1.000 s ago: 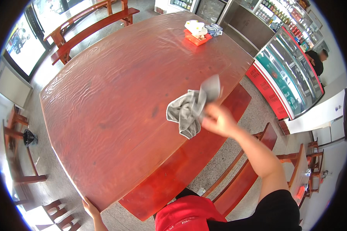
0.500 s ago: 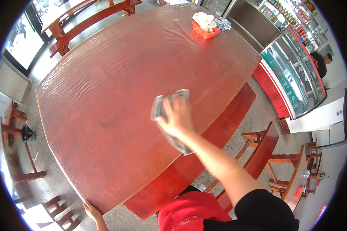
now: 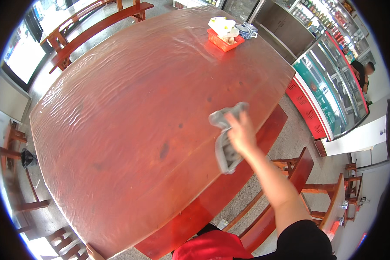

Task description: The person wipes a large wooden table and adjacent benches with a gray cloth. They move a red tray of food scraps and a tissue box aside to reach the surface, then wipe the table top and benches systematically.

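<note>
My right hand (image 3: pixel 242 135) presses a grey cloth (image 3: pixel 228 151) onto the reddish wooden table (image 3: pixel 130 112) near its right edge. The cloth bunches under the fingers, and one end trails toward the near edge. Motion blurs both hand and cloth. A clear, wrinkled plastic cover lies over the tabletop, with a few dark spots showing. At the table's near left corner, only part of my left hand (image 3: pixel 92 251) shows beside the edge; its fingers are mostly hidden.
A red basket (image 3: pixel 224 41) with white and yellow packaging stands at the table's far end, beside blue-and-white items (image 3: pixel 248 30). A red bench (image 3: pixel 177 227) runs along the near right side. A glass display case (image 3: pixel 331 86) stands right, with a person (image 3: pixel 362 73) behind it.
My right hand has swept the cloth to the right across the tabletop. The left hand sits lower in view, with less of it showing. The view has shifted slightly.
</note>
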Motion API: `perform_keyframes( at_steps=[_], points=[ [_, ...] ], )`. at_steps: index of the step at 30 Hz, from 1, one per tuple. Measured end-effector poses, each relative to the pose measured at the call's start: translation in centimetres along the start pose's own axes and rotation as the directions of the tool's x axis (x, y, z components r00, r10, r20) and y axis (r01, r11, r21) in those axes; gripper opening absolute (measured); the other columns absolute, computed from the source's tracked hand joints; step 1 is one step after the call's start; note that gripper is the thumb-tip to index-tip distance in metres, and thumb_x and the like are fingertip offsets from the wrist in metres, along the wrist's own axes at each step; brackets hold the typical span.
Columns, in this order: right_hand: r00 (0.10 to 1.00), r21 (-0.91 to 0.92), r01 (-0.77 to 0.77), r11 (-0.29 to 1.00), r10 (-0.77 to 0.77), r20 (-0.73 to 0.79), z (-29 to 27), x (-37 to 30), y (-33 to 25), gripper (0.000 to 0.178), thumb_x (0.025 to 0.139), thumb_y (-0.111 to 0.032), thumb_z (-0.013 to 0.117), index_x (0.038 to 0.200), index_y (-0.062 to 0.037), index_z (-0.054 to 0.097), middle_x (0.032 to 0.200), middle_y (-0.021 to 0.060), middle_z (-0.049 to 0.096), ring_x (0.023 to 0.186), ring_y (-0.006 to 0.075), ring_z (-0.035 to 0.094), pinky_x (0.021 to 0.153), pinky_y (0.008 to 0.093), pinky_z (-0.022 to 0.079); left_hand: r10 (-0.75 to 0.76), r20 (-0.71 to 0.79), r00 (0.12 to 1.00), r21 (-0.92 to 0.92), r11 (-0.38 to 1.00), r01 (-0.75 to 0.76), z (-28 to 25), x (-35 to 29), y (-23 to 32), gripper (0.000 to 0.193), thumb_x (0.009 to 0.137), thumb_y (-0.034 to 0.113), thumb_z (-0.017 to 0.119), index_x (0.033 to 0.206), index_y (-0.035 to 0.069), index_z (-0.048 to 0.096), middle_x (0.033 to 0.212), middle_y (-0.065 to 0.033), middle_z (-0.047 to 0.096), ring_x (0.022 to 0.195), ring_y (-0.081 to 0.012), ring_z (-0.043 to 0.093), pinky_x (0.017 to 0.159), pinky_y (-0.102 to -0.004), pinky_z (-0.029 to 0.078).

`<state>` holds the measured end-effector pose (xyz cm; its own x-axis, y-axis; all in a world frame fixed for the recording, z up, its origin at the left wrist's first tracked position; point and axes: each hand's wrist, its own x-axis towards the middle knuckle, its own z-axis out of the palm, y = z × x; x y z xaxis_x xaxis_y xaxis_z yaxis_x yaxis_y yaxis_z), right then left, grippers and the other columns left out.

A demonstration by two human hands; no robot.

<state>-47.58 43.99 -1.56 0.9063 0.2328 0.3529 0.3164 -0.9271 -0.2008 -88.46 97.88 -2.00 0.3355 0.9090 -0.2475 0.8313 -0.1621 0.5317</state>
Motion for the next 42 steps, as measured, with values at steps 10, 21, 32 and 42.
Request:
perform_keyframes(
  at_steps=[10, 21, 32, 42],
  points=[
    [0.898, 0.121, 0.261, 0.958, -0.194, -0.396, 9.1, 18.3, -11.3, 0.03, 0.063, -0.025, 0.062, 0.082, -0.0028, 0.057, 0.082, 0.0157, 0.056, 0.079, 0.0327, 0.052, 0.071, 0.0442, 0.041, 0.016, -0.014, 1.0, 0.008, 1.0, -0.015, 1.2, -0.1, 0.6, 0.052, 0.09, 0.041, 0.037, 0.111, -0.005, 0.05, 0.102, -0.0198, 0.056, 0.091, -0.0262, 0.052, 0.08, -0.0345, 0.041],
    [0.531, 0.927, 0.336, 0.169, -0.846, -0.038, 5.2, -11.0, -39.1, 0.046, 0.064, -0.008, 0.06, 0.109, -0.0054, 0.056, 0.129, 0.0151, 0.04, 0.121, 0.0309, 0.033, 0.1, 0.0451, 0.025, 0.16, -0.006, 0.987, -0.2, 0.967, -0.158, 0.7, 1.3, -2.4, 0.046, 0.092, 0.035, 0.036, 0.102, -0.008, 0.052, 0.094, -0.019, 0.056, 0.084, -0.0236, 0.051, 0.078, -0.0328, 0.041],
    [0.987, -0.014, -0.051, 0.999, 0.048, -0.157, 5.7, 10.3, -10.1, 0.039, 0.064, -0.024, 0.062, 0.097, -0.0056, 0.056, 0.099, 0.0204, 0.049, 0.093, 0.0356, 0.047, 0.08, 0.046, 0.039, 0.104, 0.031, 0.994, -0.085, 0.991, -0.101, 1.4, -0.4, 1.2, 0.049, 0.092, 0.037, 0.037, 0.11, -0.007, 0.048, 0.1, -0.0197, 0.056, 0.087, -0.0269, 0.053, 0.078, -0.0351, 0.043],
    [0.46, 0.8, 0.56, 0.216, -0.884, -0.084, 7.4, -11.7, -47.6, 0.05, 0.074, -0.029, 0.054, 0.121, -0.0135, 0.048, 0.135, 0.0117, 0.032, 0.127, 0.0284, 0.025, 0.105, 0.0491, 0.013, 0.284, -0.135, 0.949, -0.093, 0.95, -0.297, 1.4, 1.0, -3.1, 0.042, 0.09, 0.033, 0.039, 0.1, -0.006, 0.053, 0.086, -0.021, 0.059, 0.073, -0.0273, 0.054, 0.07, -0.0364, 0.042]
  ],
)
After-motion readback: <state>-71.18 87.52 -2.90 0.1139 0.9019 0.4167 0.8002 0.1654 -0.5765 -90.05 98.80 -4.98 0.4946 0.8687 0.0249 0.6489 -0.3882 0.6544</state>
